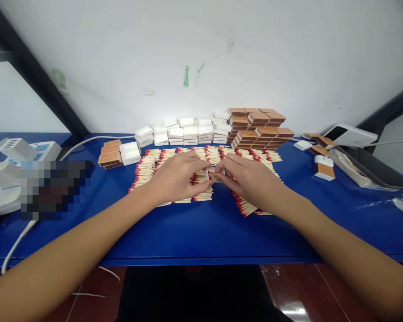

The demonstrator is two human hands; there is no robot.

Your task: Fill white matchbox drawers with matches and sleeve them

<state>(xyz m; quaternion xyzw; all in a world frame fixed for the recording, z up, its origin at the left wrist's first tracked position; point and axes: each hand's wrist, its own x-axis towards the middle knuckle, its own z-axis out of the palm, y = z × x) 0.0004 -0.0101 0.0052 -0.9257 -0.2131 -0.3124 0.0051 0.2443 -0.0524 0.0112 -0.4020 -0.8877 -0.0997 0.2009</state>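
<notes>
Between my two hands is a small white matchbox tray (208,173), partly hidden by the fingers, with what look like matches in it. My left hand (178,175) pinches its left end between thumb and fingers. At the other end, my right hand (250,179) has its thumb and fingers closed on the tray. Rows of red-tipped matches (143,172) lie beneath and around both hands. More matches (244,206) spread out below the right hand.
White trays (183,133) are stacked along the wall, beside piled brown matchboxes (258,129). Other matchboxes (110,153) sit at left and a loose matchbox (324,171) at right. Power strips (36,152) and a pixelated dark object (58,188) occupy the blue table's (188,237) left side.
</notes>
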